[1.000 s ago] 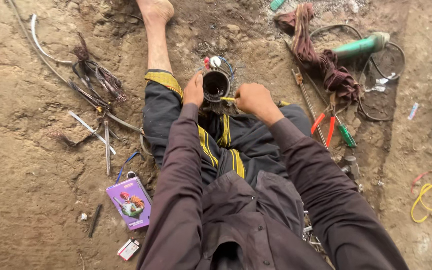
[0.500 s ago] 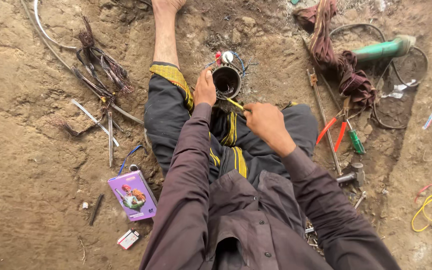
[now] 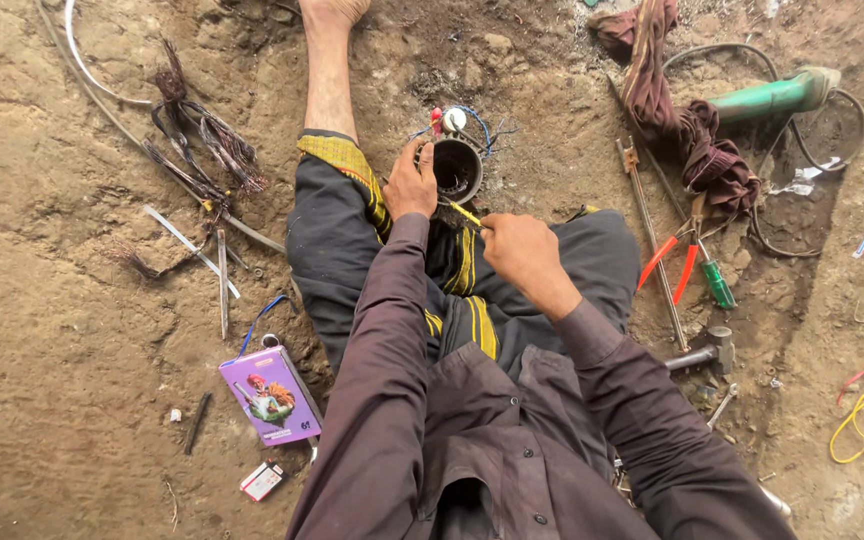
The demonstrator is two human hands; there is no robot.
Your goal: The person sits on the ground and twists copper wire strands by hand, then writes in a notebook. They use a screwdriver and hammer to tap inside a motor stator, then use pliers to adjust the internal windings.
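Observation:
I sit on bare earth with a dark round motor stator (image 3: 457,168) propped between my legs, its hollow opening facing up. My left hand (image 3: 410,182) grips the stator's left rim. My right hand (image 3: 522,250) is closed on a thin yellow-handled tool (image 3: 465,213) whose tip points at the stator's near edge. Red, white and blue wires (image 3: 452,120) stick out at the stator's far side.
Orange-handled pliers (image 3: 670,258), a green screwdriver (image 3: 719,283), a hammer (image 3: 702,353) and a long metal rod (image 3: 652,240) lie to my right, beyond them a green power tool (image 3: 774,95) and a maroon rag (image 3: 687,125). Left: burnt wire bundles (image 3: 197,140), a purple box (image 3: 270,393).
My right hand has pulled back from the stator toward my body, drawing the yellow tool with it. The left hand keeps its hold on the rim.

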